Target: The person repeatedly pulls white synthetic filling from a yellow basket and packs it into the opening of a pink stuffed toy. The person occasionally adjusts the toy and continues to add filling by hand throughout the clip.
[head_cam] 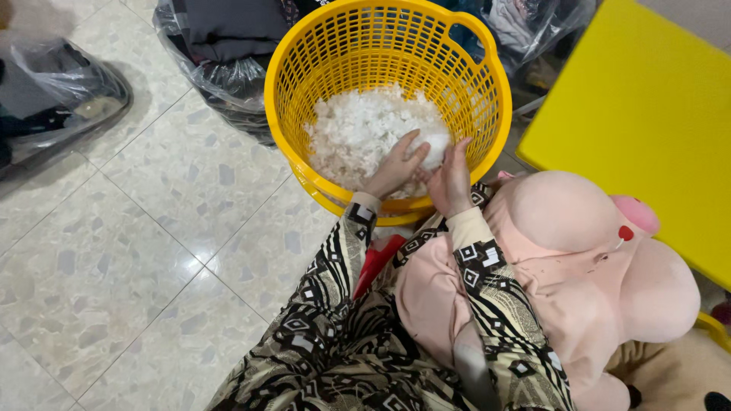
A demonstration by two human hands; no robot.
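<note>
A round yellow plastic basket (304, 46) stands on the floor in front of me, holding a heap of white fluffy stuffing (358, 125). My left hand (394, 169) reaches over the near rim and rests on the stuffing with its fingers spread. Beside it, my right hand (451, 181) curls around a clump of the same stuffing at the basket's near side. A pink plush pig toy (586, 251) lies across my lap under my right forearm. Both arms wear black and cream patterned sleeves.
A yellow table top (647, 114) fills the upper right. Clear plastic bags of dark clothing (221, 53) sit behind the basket, and another bag (53, 91) lies at the far left. Pale speckled floor tiles (152, 228) spread to the left. A red object (377, 259) peeks from my lap.
</note>
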